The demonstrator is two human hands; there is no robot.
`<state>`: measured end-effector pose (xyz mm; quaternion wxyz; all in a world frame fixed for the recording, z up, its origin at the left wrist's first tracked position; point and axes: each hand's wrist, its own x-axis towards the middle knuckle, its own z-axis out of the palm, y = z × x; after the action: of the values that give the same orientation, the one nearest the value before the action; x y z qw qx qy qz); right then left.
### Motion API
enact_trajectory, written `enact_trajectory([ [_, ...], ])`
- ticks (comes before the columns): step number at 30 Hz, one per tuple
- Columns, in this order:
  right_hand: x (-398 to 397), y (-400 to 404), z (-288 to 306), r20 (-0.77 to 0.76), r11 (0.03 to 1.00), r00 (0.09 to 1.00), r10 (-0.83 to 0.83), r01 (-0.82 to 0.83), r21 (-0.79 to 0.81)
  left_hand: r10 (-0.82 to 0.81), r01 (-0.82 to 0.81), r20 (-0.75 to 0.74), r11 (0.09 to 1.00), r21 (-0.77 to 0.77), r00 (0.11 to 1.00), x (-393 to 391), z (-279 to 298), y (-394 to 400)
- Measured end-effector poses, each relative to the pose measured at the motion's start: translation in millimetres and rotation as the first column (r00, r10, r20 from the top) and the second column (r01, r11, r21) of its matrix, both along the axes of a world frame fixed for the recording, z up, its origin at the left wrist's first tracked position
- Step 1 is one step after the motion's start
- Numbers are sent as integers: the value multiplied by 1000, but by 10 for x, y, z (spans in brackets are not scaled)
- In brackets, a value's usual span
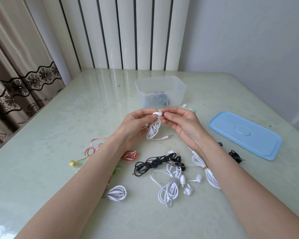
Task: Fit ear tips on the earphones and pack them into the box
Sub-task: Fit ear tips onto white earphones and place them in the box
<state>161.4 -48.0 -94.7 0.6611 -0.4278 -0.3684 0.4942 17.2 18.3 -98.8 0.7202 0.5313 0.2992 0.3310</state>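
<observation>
left hand (136, 123): fingers curled, pinching a smooth white earbud (157, 114) just in front of the box, with its thin white cord (153, 131) dangling in a loose bunch, metal plug at the end

right hand (181, 122): fingertips pinched together right against the tip of that same earbud; can't really tell if there's an ear tip between them, too small

box (160, 91): see-through cloudy plastic, rounded rectangle, open top, with a dark tangle of earphones already inside, plus a blue bit at its near left corner

lid (245, 133): pale blue, flat, rounded corners, raised oval in the middle, lying well to the right of the box and nearer me

loose ear tips (185, 105): small white one just right of the box, a greenish one near it

other earphones: all nearer than the box. Black rubbery bundle (154, 163), glossy white coils (169, 187) and (205, 169), a small wound white one (116, 193), flat pink ribbon cord (109, 151), a yellow round bud (72, 163)

counter (41, 144): pale green, glossy, faintly mottled, reflecting light

room: white ribbed radiator (124, 31) behind the box, beige curtain with black lace trim (16, 66) to its left, plain wall on the right
</observation>
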Motion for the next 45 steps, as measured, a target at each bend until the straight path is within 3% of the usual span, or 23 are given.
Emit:
enact_trajectory([
  [3,-14,7,-8,34,1000,999,-13,13,4,5,-5,-3,1000,21,1000,4,-8,-7],
  [8,23,18,-25,218,998,975,-52,56,-12,37,-28,-70,992,121,997,19,-30,-6],
  [14,40,1,0,382,992,920,-84,114,-56,76,-69,-45,990,126,996,38,-46,-14],
  [16,15,-34,23,511,988,859,42,42,-150,80,-79,-2,992,101,997,38,-39,-20],
  [18,-69,-40,16,652,977,739,172,-44,-208,77,-79,22,993,93,997,33,-29,-24],
  [21,-194,47,-17,821,989,565,79,61,-137,107,-110,41,989,96,993,30,-26,-13],
  [23,-174,82,-7,834,979,551,-35,188,-83,143,-145,24,978,153,989,43,-47,-14],
  [25,-98,88,40,774,959,622,-121,275,-72,190,-183,-14,960,213,982,60,-81,-29],
  [27,-32,132,158,715,951,679,-170,304,-63,261,-252,-17,946,206,965,54,-101,-13],
  [30,67,334,463,712,934,650,-264,356,21,360,-348,-34,918,190,932,24,-103,49],
  [34,190,682,921,595,928,728,-341,362,88,354,-313,-103,906,286,929,55,-117,53],
  [38,210,983,981,698,923,653,-293,383,28,337,-271,-135,893,360,932,84,-96,55],
  [42,245,1031,899,789,918,606,-104,363,-158,325,-244,-151,885,397,934,83,-40,96],
  [45,263,979,945,852,924,517,-81,359,-130,332,-236,-165,872,429,929,11,-12,184],
])
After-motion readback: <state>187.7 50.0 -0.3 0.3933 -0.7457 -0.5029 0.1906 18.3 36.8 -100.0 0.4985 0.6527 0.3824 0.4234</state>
